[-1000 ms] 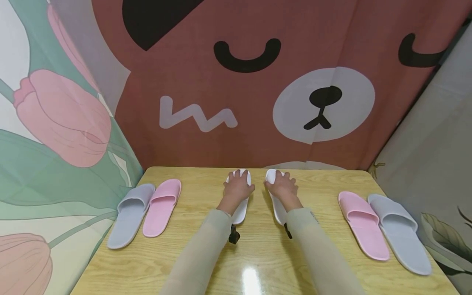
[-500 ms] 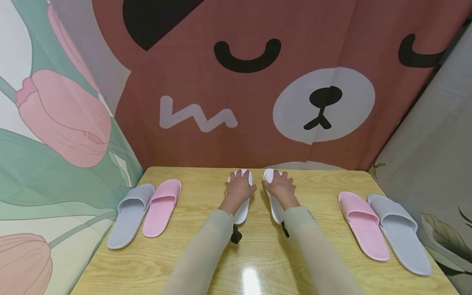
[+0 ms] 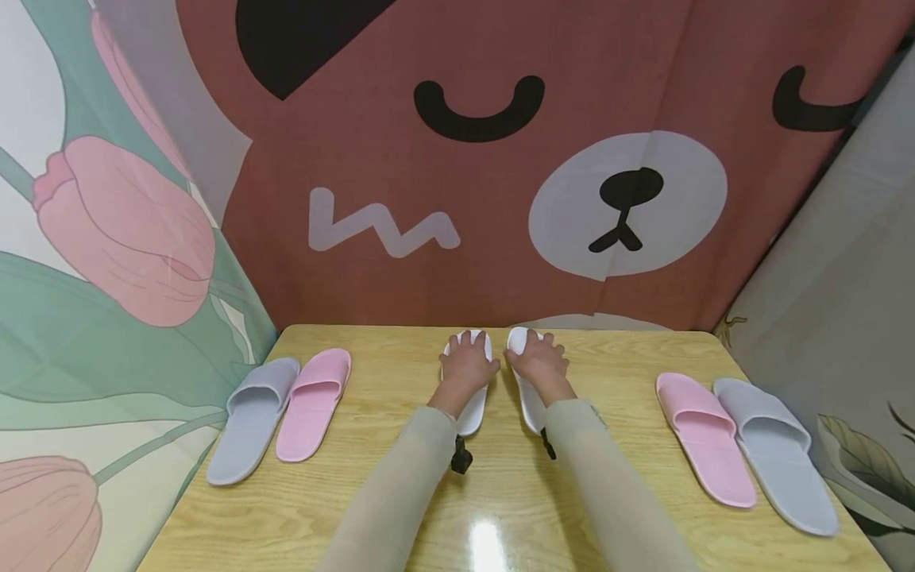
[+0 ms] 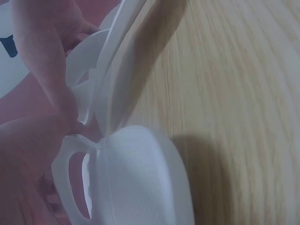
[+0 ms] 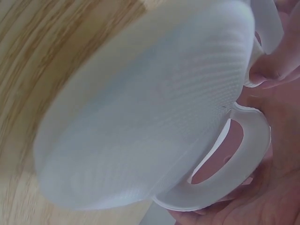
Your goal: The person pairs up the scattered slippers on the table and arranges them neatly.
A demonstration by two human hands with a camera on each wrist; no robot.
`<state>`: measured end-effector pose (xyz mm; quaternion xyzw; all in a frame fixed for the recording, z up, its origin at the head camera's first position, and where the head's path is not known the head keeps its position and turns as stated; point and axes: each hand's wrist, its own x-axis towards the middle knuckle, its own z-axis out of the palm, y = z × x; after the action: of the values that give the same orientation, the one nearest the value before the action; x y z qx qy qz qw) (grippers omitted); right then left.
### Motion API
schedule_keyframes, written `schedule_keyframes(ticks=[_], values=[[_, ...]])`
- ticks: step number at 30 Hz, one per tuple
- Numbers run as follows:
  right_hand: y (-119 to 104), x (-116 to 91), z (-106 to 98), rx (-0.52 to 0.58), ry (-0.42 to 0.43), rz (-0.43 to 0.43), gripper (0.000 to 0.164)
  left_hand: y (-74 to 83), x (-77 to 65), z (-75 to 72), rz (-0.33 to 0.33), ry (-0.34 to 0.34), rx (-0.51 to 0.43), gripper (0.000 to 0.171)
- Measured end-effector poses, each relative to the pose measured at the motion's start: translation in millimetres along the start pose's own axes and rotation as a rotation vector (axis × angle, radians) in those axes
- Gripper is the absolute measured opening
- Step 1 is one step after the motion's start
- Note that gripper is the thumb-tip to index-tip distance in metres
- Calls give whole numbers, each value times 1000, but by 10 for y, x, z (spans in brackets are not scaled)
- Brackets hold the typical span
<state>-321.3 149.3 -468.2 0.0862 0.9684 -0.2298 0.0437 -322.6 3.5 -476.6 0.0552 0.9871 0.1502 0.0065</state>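
Note:
Two white slippers lie side by side at the back middle of the table, toes away from me, with a narrow gap between them. My left hand [image 3: 465, 369] grips the left white slipper [image 3: 472, 415] over its strap. The right white slipper [image 3: 530, 403] is held the same way by my right hand [image 3: 539, 365]. In the left wrist view, the thumb of the left hand [image 4: 23, 159] meets the strap's edge above the pale sole [image 4: 140, 173]. The right wrist view shows the right hand [image 5: 267, 192] around the strap, the textured sole [image 5: 154, 112] facing the camera.
At the left stand a grey slipper [image 3: 246, 433] and a pink slipper [image 3: 310, 421]. Another pink slipper [image 3: 711, 453] and grey slipper [image 3: 782, 469] are at the right. A bear-print curtain [image 3: 379, 286] hangs behind the wooden table [image 3: 400, 508].
Both hands have drawn slightly toward each other, bringing the white slippers with them, so the gap between these is smaller. The pink and grey slippers have stayed put.

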Motion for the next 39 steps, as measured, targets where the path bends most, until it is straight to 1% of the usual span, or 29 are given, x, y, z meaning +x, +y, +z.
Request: schedule_keyframes(ticks=[9,22,26,33,39], values=[[-14,4,28,3,9,6,79,-3,41,48,-1,19,19,69],[0,18,72,15,-6,14,83,22,37,86,4,36,24,69],[0,27,81,12,-10,14,81,23,45,98,3,33,38,69],[0,34,108,-16,-28,5,78,27,38,93,10,45,22,69],[-2,54,111,-21,-23,5,78,22,54,112,4,39,28,70]])
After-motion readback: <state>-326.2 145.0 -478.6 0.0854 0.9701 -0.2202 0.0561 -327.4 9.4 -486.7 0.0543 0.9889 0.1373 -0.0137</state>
